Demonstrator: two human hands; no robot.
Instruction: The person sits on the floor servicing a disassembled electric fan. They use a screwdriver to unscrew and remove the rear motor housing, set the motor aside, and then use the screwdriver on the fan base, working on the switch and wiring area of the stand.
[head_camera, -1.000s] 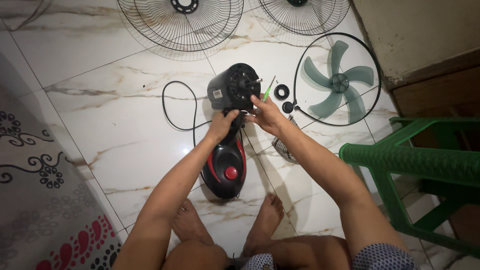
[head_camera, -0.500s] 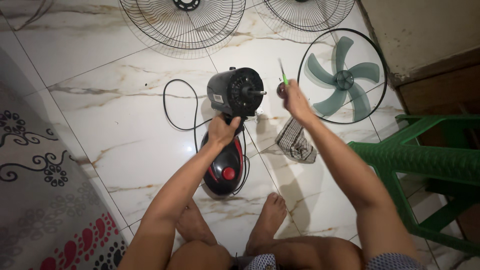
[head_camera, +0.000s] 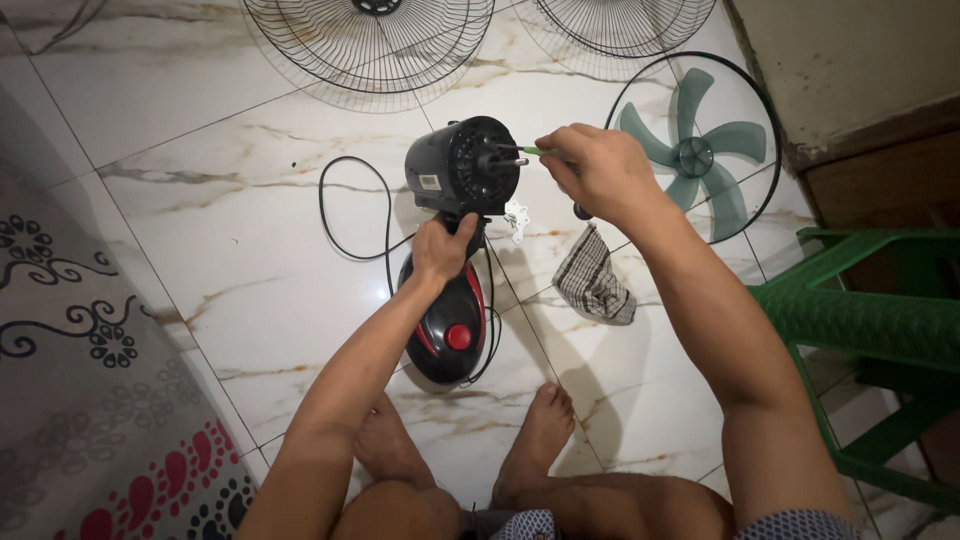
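One head-worn camera looks steeply down, close above the floor (head_camera: 250, 260).

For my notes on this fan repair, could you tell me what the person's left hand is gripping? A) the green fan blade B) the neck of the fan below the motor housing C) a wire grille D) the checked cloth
B: the left hand wraps the neck of the fan just below the black motor housing, while the green fan blade, checked cloth and wire grille lie untouched on the floor.

Two wire fan grilles (head_camera: 370, 45) cut off at top edge, screwdriver (head_camera: 530, 151) mostly hidden inside right hand (head_camera: 598, 172)
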